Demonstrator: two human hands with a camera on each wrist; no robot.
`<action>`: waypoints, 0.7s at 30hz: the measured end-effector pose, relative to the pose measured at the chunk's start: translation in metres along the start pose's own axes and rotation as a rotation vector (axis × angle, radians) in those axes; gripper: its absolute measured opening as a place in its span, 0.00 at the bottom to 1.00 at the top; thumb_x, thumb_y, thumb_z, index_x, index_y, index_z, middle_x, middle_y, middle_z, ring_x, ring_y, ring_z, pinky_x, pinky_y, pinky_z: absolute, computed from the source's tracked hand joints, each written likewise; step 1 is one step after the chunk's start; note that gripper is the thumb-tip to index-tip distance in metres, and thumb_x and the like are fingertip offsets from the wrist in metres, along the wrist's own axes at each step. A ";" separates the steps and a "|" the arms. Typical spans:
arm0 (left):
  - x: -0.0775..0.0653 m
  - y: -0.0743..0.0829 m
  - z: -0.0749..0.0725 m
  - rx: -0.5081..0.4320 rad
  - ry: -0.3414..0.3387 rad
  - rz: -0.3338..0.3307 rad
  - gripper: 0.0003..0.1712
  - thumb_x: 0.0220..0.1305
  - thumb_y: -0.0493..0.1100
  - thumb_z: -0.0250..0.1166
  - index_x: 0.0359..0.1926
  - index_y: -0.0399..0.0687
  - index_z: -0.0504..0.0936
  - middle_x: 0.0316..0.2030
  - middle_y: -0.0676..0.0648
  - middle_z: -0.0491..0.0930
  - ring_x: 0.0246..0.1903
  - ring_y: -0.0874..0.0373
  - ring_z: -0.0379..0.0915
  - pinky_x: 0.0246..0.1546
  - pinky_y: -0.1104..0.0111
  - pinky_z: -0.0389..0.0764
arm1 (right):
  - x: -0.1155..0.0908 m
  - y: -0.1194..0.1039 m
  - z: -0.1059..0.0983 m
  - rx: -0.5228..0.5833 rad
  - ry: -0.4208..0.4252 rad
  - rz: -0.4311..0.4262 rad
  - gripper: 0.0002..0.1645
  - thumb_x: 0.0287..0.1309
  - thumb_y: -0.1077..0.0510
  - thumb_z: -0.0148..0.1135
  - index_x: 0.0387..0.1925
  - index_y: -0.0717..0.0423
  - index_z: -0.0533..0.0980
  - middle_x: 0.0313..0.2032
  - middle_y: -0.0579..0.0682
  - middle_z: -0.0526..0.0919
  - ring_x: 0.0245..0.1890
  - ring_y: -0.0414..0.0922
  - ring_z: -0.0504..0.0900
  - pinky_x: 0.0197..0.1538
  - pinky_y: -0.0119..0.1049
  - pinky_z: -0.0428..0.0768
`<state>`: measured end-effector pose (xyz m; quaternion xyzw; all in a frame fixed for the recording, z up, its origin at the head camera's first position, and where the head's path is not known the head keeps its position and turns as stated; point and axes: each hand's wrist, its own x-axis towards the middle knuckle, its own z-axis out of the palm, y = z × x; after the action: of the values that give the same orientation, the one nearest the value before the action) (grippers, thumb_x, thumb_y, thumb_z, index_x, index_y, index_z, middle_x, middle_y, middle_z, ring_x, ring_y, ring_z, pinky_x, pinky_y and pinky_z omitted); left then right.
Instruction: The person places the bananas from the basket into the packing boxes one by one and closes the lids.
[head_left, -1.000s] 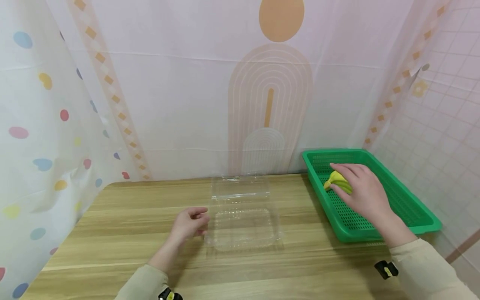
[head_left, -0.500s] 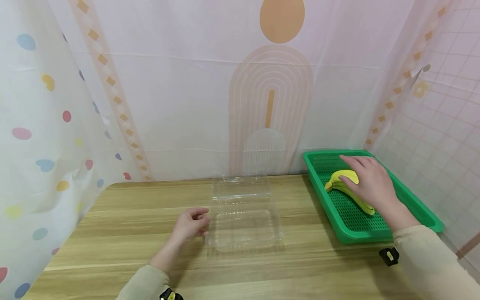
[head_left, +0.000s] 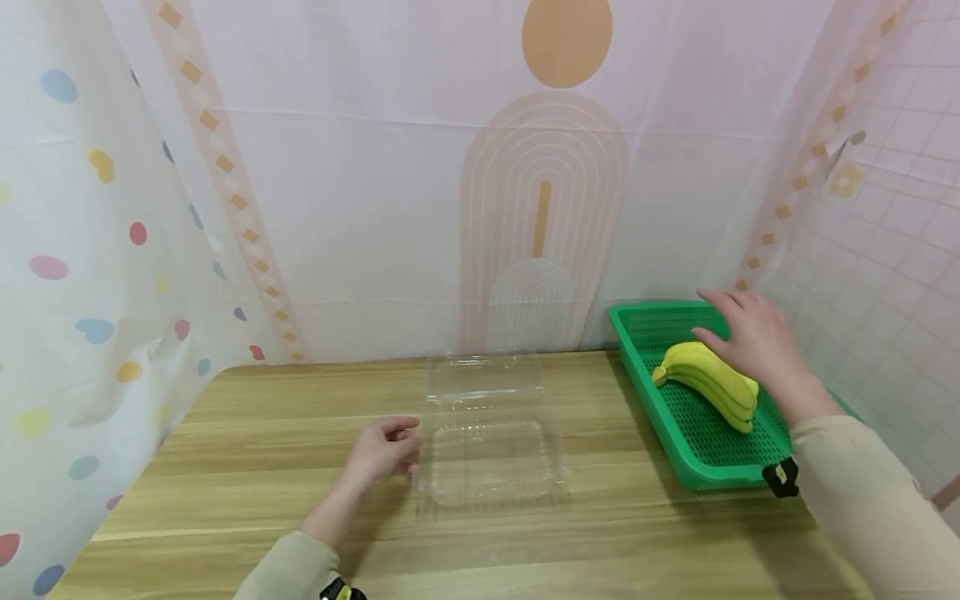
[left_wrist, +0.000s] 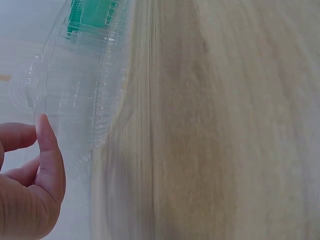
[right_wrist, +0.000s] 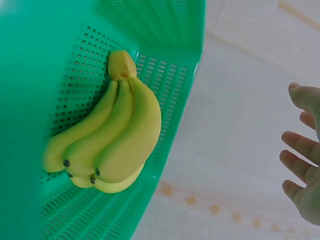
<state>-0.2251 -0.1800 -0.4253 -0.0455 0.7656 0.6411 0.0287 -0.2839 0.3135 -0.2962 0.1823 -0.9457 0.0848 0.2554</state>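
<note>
A clear plastic clamshell container (head_left: 491, 461) lies with its lid folded back on the wooden table. At its left edge, my left hand (head_left: 379, 448) pinches the rim between thumb and finger, as the left wrist view of the hand (left_wrist: 37, 177) shows. On the right, a bunch of yellow bananas (head_left: 708, 382) rests inside a green plastic basket (head_left: 663, 429). My right hand (head_left: 761, 346) hovers above the bunch, fingers spread and holding nothing. In the right wrist view the bananas (right_wrist: 125, 127) lie apart from the hand (right_wrist: 305, 155).
The wooden table (head_left: 255, 467) runs back to a patterned curtain (head_left: 360, 208) hanging behind it. A dotted curtain (head_left: 82, 250) closes off the left side, and a grid-patterned one (head_left: 900, 250) stands beyond the basket.
My right hand has let go of the bananas in the basket and risen up and to the right, uncovering the bunch. The left hand has stayed at the container's edge.
</note>
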 end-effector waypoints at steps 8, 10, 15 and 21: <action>0.000 0.000 0.001 -0.023 0.003 0.009 0.22 0.64 0.27 0.62 0.58 0.21 0.72 0.33 0.44 0.74 0.27 0.57 0.77 0.26 0.70 0.84 | 0.015 0.012 0.002 0.017 -0.110 0.052 0.37 0.61 0.53 0.68 0.67 0.62 0.66 0.59 0.71 0.71 0.57 0.70 0.67 0.57 0.71 0.65; 0.001 -0.001 0.002 -0.024 0.005 0.009 0.22 0.64 0.27 0.62 0.58 0.21 0.72 0.33 0.44 0.75 0.27 0.57 0.77 0.26 0.70 0.84 | 0.017 0.015 0.004 0.019 -0.115 0.048 0.37 0.61 0.53 0.68 0.67 0.62 0.66 0.59 0.70 0.72 0.57 0.70 0.67 0.57 0.71 0.64; 0.000 -0.002 0.002 -0.010 0.007 0.009 0.22 0.64 0.27 0.62 0.58 0.21 0.73 0.34 0.43 0.75 0.27 0.57 0.77 0.26 0.70 0.84 | 0.020 0.023 0.012 0.026 -0.135 0.045 0.37 0.62 0.52 0.67 0.67 0.62 0.66 0.60 0.71 0.71 0.58 0.70 0.66 0.58 0.72 0.62; -0.003 0.001 0.002 -0.012 0.009 -0.001 0.22 0.64 0.27 0.63 0.58 0.22 0.73 0.34 0.43 0.75 0.28 0.57 0.77 0.26 0.70 0.84 | 0.022 0.033 0.022 0.040 -0.174 0.066 0.37 0.64 0.51 0.65 0.68 0.62 0.65 0.62 0.71 0.68 0.60 0.71 0.63 0.58 0.73 0.61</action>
<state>-0.2226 -0.1774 -0.4241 -0.0486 0.7618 0.6455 0.0253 -0.3240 0.3315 -0.3063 0.1626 -0.9680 0.0958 0.1655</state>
